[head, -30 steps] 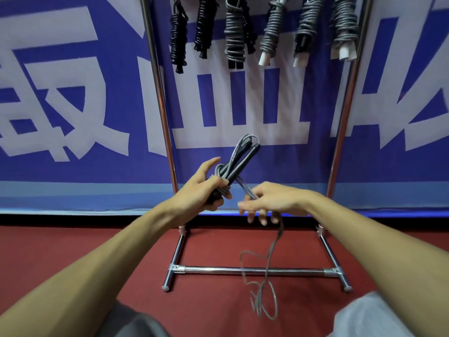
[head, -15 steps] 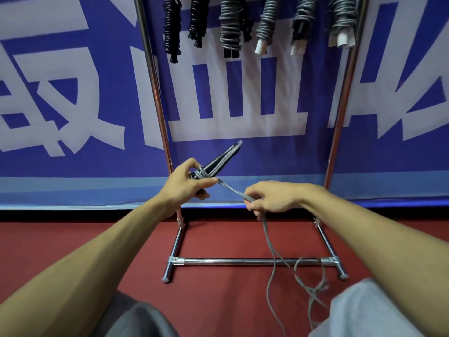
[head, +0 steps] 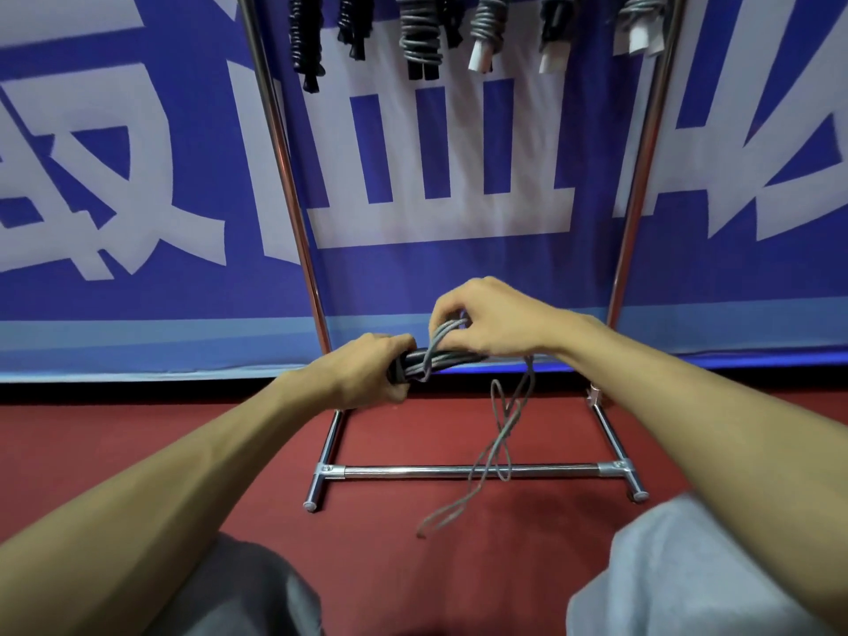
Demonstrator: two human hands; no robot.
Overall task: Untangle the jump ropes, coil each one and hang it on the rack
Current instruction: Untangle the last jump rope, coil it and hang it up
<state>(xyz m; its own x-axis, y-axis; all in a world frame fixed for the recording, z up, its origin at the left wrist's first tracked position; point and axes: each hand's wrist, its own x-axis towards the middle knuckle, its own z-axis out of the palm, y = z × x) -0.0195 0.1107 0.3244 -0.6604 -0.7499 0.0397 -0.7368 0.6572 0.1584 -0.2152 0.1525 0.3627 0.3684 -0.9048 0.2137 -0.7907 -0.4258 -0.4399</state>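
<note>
Grey bundled jump rope [head: 443, 358]: left hand [head: 362, 374] gripped it, right hand [head: 495, 321] pinched one loop. Six coils [head: 420, 34] hung on the chrome rack [head: 413, 472].

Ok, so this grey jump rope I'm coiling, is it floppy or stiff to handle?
The grey jump rope is probably floppy: its loose tail hangs limp below the right hand, twisting over itself. Likely light, as a pinch lifts a loop. Its wraps might spring apart if the left hand lets go.
</note>
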